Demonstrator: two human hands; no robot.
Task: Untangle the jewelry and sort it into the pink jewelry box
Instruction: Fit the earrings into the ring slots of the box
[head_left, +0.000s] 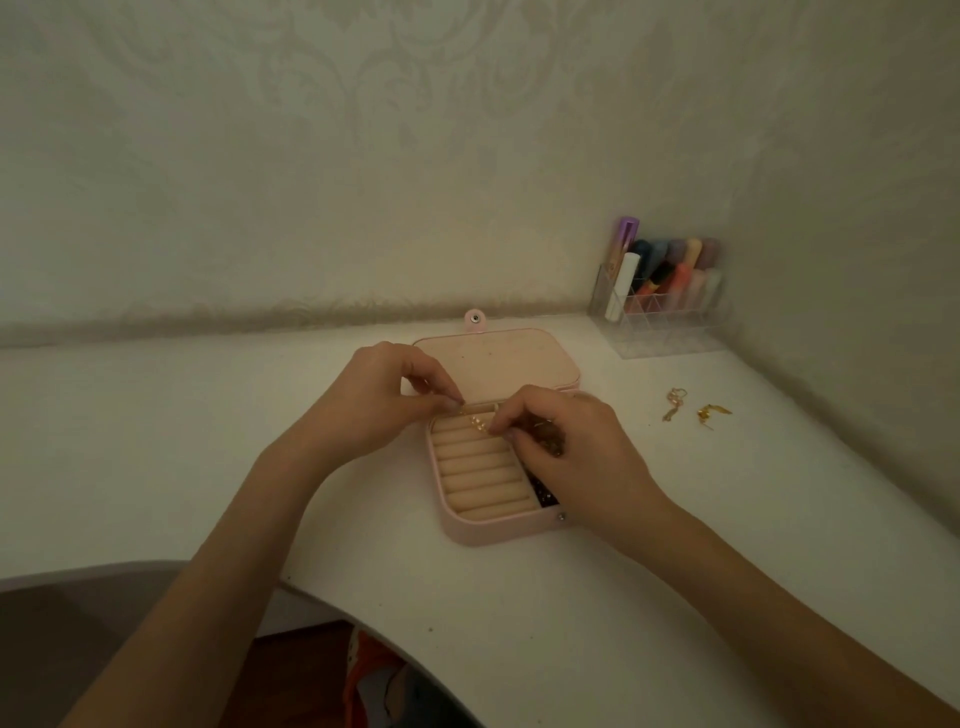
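Gold, fine and light, the chain (475, 422) lies across the far end of the ring rolls (475, 470) in the open pink box (470, 535), which sits on the white desk (208, 415) with its lid (493, 364) folded back. Such a chain is judged limp, slippery and easily kinked; it is best taken near its ends or at a clasp and drawn apart gently, never tugged at a knot.

The left hand (374, 400) is held over the box's far left corner, wrist raised, with thumb and forefinger narrowed to a pinch on one end of the chain. The right hand (566, 447) is arched over the box's right side, its fingertips pinched on the other end; a darker beaded piece (545, 441) appears to be tucked under its curled fingers, though how it is held cannot be told. More dark beads (543, 493) show in the right compartment below that hand.

Two more gold pieces (696, 408) are left on the desk, well to the right of the box, not yet sorted. A clear organiser (665, 306) with coloured items stands in the corner.
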